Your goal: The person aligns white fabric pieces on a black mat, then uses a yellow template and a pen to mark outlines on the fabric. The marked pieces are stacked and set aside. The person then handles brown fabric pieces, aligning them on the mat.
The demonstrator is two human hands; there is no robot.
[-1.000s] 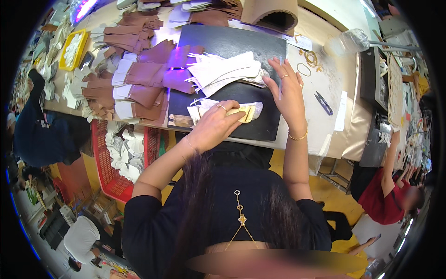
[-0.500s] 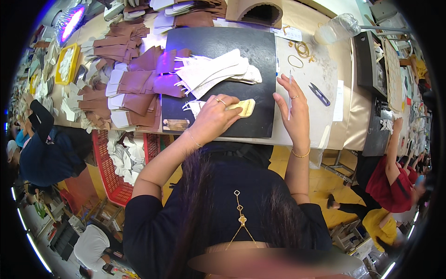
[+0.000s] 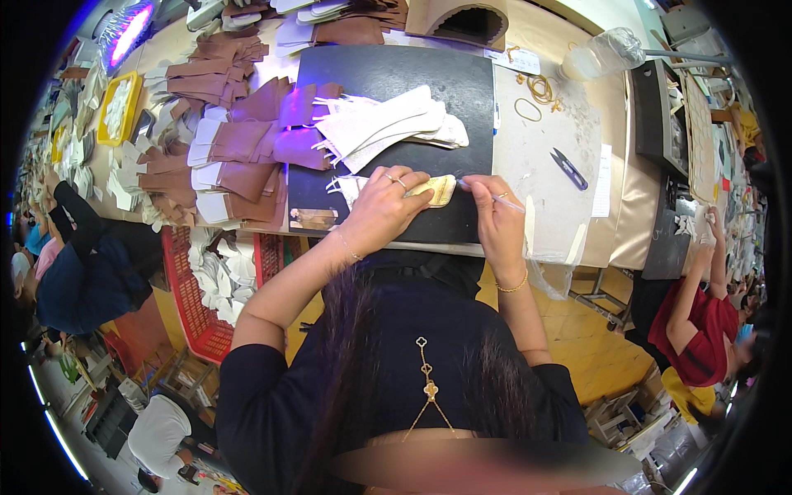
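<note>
The left hand (image 3: 381,208) is lying flat, palm down and fingers close together, pressing on a small pale yellow piece (image 3: 437,190) at the near edge of the black mat (image 3: 388,78). Its fingertips are covering the left part of that piece, and 2 rings are showing on the fingers. A white cut piece (image 3: 346,186) is poking out from under the hand on its left side.

The right hand (image 3: 495,216) is curled, with the fingers pinched together on a thin pen-like tool (image 3: 505,199). One end of the tool is touching the right end of the pale yellow piece; the other end is sticking out to the right past the knuckles. The hand itself is sitting at the near right corner of the mat, half over the beige worktop (image 3: 577,140). The 2 hands are close, with only the yellow piece between them.

A fanned stack of white cut pieces (image 3: 388,128) is lying in the middle of the mat, just beyond the left hand. Piles of brown leather pieces (image 3: 239,136) are crowding the mat's left edge. A small brownish block (image 3: 313,219) is sitting at the mat's near left corner. On the worktop to the right, small dark snips (image 3: 569,167) are lying well apart from the right hand, and rubber bands (image 3: 536,91) are lying toward the far edge near a clear plastic bottle (image 3: 602,56) on its side.
</note>
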